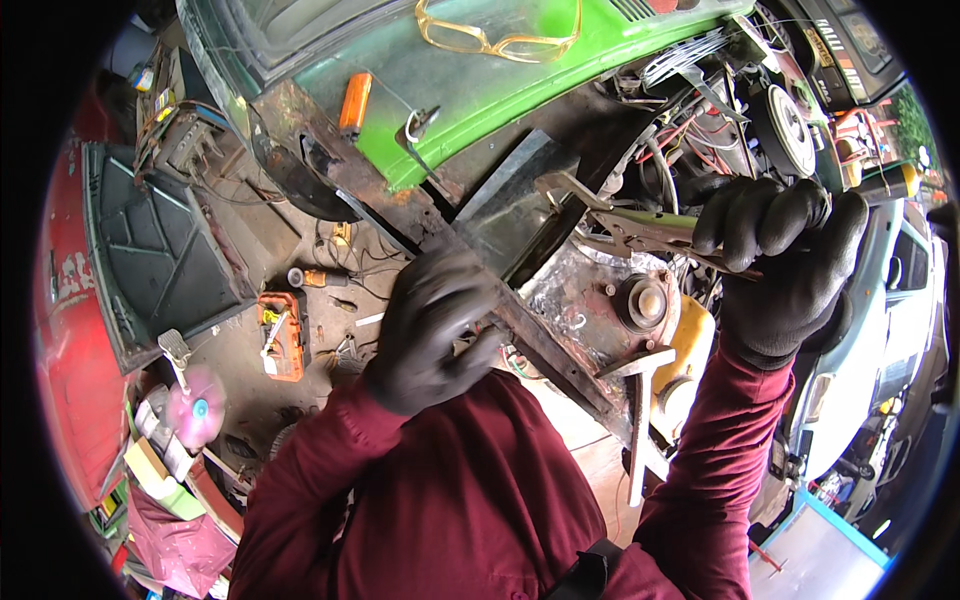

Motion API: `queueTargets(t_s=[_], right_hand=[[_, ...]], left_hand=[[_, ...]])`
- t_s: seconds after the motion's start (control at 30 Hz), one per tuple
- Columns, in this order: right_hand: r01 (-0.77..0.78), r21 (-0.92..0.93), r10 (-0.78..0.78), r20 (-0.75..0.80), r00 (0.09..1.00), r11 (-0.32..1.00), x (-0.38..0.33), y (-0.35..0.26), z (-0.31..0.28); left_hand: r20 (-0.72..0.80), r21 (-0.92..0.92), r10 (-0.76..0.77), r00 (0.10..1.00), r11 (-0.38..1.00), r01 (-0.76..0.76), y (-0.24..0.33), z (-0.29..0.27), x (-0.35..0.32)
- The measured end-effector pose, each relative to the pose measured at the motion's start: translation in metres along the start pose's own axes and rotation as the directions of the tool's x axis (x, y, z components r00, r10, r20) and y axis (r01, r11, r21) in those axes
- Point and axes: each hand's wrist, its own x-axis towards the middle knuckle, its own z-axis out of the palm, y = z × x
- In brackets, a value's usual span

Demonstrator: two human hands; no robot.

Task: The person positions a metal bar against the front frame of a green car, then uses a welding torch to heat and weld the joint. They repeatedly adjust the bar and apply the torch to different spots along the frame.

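My right hand, in a black glove, is closed around the handles of metal locking pliers. The curved jaws reach left to a dark metal strip in the engine bay; I cannot tell whether they clamp it. My gloved left hand, a little blurred, is curled over a long rusty body rail that slopes down to the right. What its fingers hold, if anything, is hidden. A flat grey metal sheet lies between the rail and the strip.
Glasses and an orange lighter-like object rest on the green car body. An orange toolbox stands on the floor at left, near a loose dark door panel and a small fan. A yellow container sits right of the rail.
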Motion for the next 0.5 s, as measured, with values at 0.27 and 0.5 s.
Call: queueTargets(t_s=[0.27,0.5], right_hand=[[-0.040,-0.007,0.039,-0.158,0.987,0.999,-0.007,-0.001,0.007],[-0.018,0.009,0.019,-0.173,0.985,1.000,-0.003,0.000,0.010]], left_hand=[[0.190,0.274,-0.274,0.943,0.937,0.217,-0.056,-0.056,-0.067],[0.463,0.275,-0.145,0.875,0.961,0.014,-0.120,-0.038,-0.017]])
